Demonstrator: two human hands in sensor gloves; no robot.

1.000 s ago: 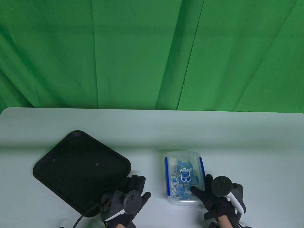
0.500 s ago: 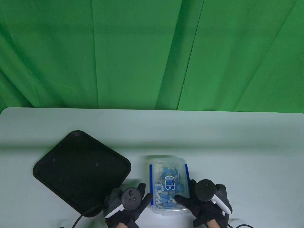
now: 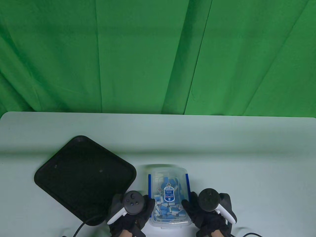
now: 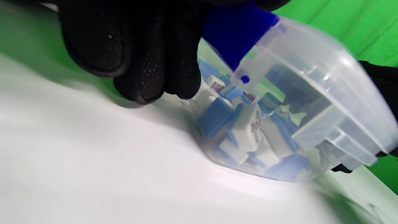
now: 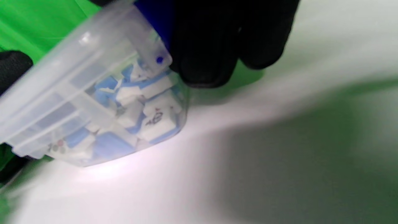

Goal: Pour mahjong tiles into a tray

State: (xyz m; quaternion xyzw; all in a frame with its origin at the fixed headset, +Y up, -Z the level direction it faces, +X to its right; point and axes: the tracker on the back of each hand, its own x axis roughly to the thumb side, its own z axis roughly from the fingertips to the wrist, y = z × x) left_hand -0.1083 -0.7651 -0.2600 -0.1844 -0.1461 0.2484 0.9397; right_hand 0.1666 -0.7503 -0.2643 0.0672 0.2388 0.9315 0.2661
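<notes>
Two hands bracket one container; we log each view in turn.

Table view: the clear box (image 3: 169,197) of mahjong tiles (image 3: 167,209) sits on the bench (image 3: 246,160) at lower centre of the frame, lid on, blue latches on its left and right sides. Its long axis runs up and down the frame. Our left hand (image 3: 132,212) is against the box's left side, our right hand (image 3: 209,212) against its right side, both at the near end. The black tray (image 3: 84,177) lies lower left, just beside the box and nearer the left hand, nothing in it.

Left wrist view: the left fingers (image 4: 149,62) are curled together and pressed on the box wall beside the blue latch (image 4: 236,34). Blue-backed tiles are heaped against the wall.

Right wrist view: the right fingers (image 5: 214,46) likewise press the opposite wall at the other latch (image 5: 152,18); the frame is blurred, so we cannot tell how firm the grip is.

Judgement: the box is held from both sides, pouring not begun. The tray lies to the frame's left of the fingers, so the carry goes leftward, and the lid must come off first.
</notes>
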